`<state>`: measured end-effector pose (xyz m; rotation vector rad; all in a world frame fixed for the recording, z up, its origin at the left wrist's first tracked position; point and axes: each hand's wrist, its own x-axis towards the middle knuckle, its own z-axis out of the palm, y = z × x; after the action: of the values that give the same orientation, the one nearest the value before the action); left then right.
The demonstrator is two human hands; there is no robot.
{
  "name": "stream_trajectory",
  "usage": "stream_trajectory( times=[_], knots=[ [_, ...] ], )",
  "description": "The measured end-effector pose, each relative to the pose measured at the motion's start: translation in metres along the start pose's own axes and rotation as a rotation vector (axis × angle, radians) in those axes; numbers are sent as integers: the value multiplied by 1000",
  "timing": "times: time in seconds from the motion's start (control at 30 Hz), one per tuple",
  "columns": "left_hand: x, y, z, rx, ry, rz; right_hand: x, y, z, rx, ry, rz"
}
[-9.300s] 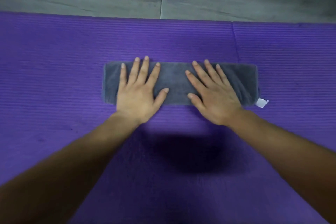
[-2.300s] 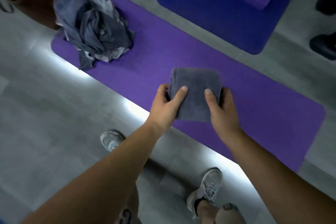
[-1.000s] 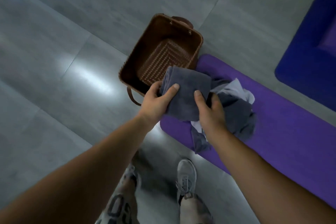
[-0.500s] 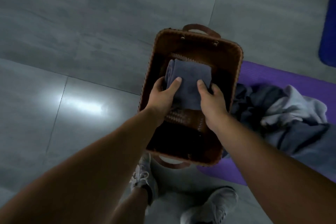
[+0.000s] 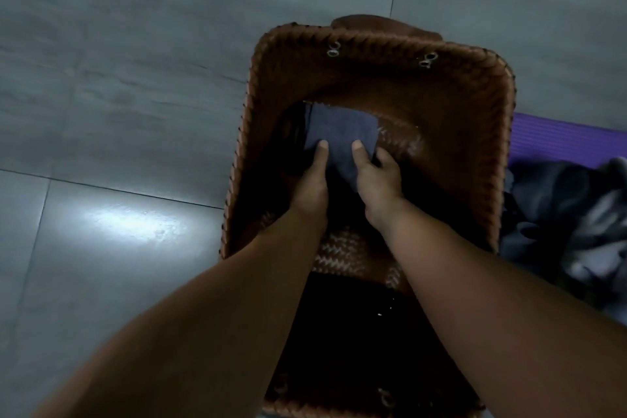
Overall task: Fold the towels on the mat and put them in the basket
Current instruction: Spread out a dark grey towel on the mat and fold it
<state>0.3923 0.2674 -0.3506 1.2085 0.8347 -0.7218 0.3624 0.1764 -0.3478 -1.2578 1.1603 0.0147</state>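
1. Down inside the basket point(image 5: 380, 41), near its left wall, the folded towel point(image 5: 339, 131) hangs low; whether it touches the woven bottom I cannot tell.
2. Letting go unevenly would likely let the folds spring open or slump against that wall.
3. The left hand point(image 5: 310, 176) pinches the towel's near edge, thumb on top.
4. The right hand point(image 5: 375, 180) grips likewise, fingers tucked beneath.
5. Unfolded towels point(image 5: 559, 214) wait on the mat point(image 5: 570, 139), right of the basket.

1. No readable txt, labels, brands, nos. or signs anywhere in view.
2. Basket point(image 5: 376, 47): plain brown weave, nothing legible on rim or walls.
3. Folded towel point(image 5: 341, 129): plain gray cloth, no tag or print legible.
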Motion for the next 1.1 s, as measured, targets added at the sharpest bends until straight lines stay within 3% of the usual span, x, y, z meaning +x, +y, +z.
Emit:
stream_trajectory(
  times=[0.23,0.43,0.67,0.87,1.1],
  knots=[
    [16,-6,6,213,89,197,9,7,10,-9,43,9],
    [25,-1,6,219,225,315,15,5,17,27,23,-31],
    [21,0,2,214,273,305,23,11,22,1,58,-58],
    [23,3,5,275,207,361,27,13,23,-63,95,-59],
    [43,-5,-4,302,227,152,9,9,12,-98,123,-26]
  ],
)
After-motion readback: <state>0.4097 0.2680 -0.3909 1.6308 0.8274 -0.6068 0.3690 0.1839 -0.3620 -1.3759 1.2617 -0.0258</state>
